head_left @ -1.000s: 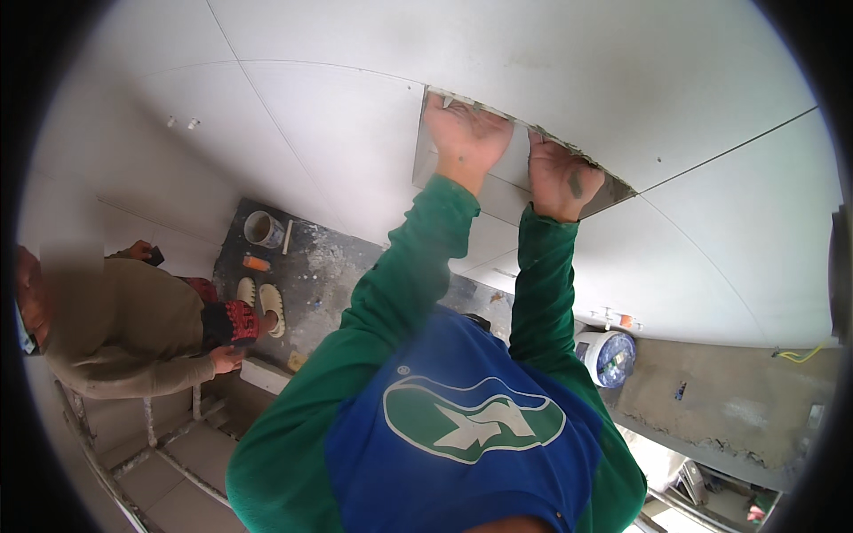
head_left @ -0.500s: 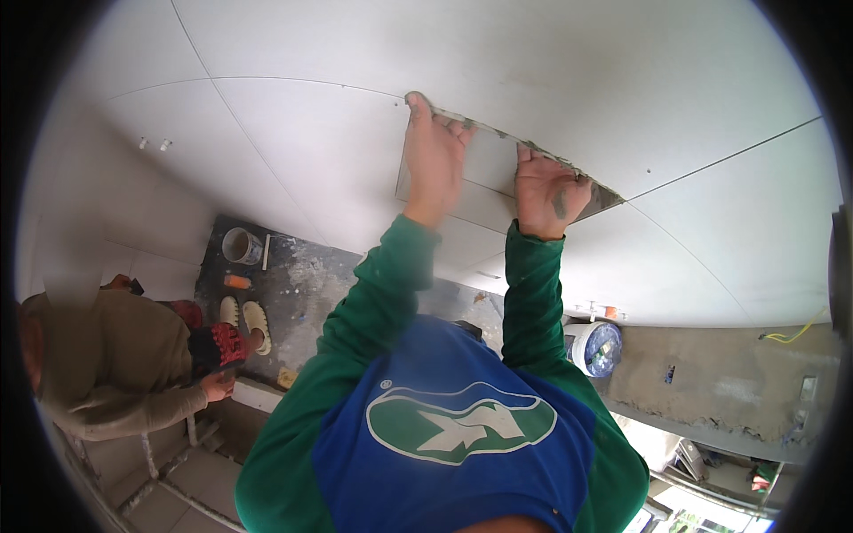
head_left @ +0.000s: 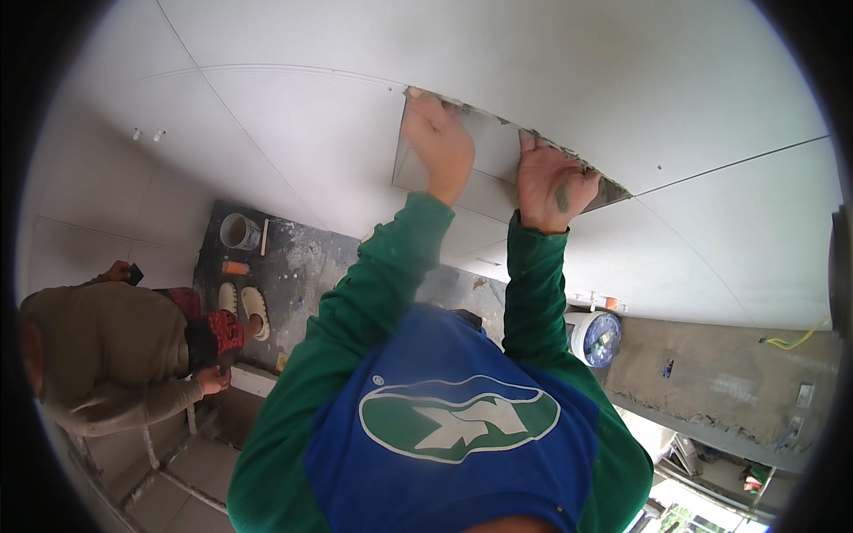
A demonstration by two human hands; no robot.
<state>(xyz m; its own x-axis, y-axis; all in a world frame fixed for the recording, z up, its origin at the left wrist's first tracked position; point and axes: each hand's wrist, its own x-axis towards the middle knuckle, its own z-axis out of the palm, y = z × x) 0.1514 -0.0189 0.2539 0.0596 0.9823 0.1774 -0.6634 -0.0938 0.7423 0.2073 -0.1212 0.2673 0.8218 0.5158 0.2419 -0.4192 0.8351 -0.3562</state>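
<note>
A rectangular recess (head_left: 493,145) is cut into the wall of large white tiles (head_left: 293,133). Its upper edge is ragged, with grey mortar along it. At the recess's upper left corner is my left hand (head_left: 442,142), closed, its fingers bent against the edge. What those fingers hold, if anything, is hidden. My right hand (head_left: 553,182) is at the right part of the same edge, palm toward me, with a grey smear on it. Its fingers reach up to the edge, apart and open, with some tips hidden.
A person in a brown top (head_left: 107,346) sits at the left, holding a dark object (head_left: 135,274). Pale shoes (head_left: 255,311), a bucket (head_left: 240,232) and an orange object (head_left: 235,267) are on the stained floor. A white bucket (head_left: 582,336) stands at right; a yellow wire (head_left: 791,344) sticks out beyond.
My left hand has turned and its fingers have bent in at the recess's corner, where the thumb pointed up before. My right hand stays at the edge. The other person's dark object shows more.
</note>
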